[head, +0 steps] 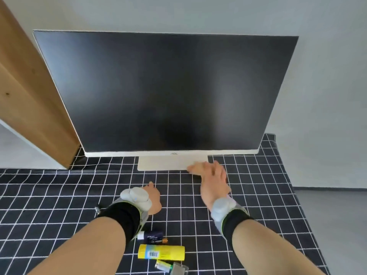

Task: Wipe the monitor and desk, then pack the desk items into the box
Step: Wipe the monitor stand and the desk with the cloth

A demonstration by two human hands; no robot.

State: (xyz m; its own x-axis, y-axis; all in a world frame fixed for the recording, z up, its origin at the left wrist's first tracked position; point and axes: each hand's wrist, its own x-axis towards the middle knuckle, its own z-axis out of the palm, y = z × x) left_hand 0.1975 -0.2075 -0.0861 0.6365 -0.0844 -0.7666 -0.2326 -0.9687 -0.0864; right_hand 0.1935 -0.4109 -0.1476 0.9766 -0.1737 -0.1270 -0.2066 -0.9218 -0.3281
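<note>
Monitor [166,90]: screen dark, upright at the back of the bench [59,195], over a black cloth [268,195] with a white grid.
Right hand [210,175]: fingers straight and flat, tips on the right front corner of the monitor's base [164,162], holding nothing.
Left hand [154,197]: down on the cloth, just in front of the base. Its fingers are hidden, so the grip cannot be told.
Near edge: yellow roll [161,253] lying flat, dark tube [152,236] just behind it, green battery [163,265] just in front.
</note>
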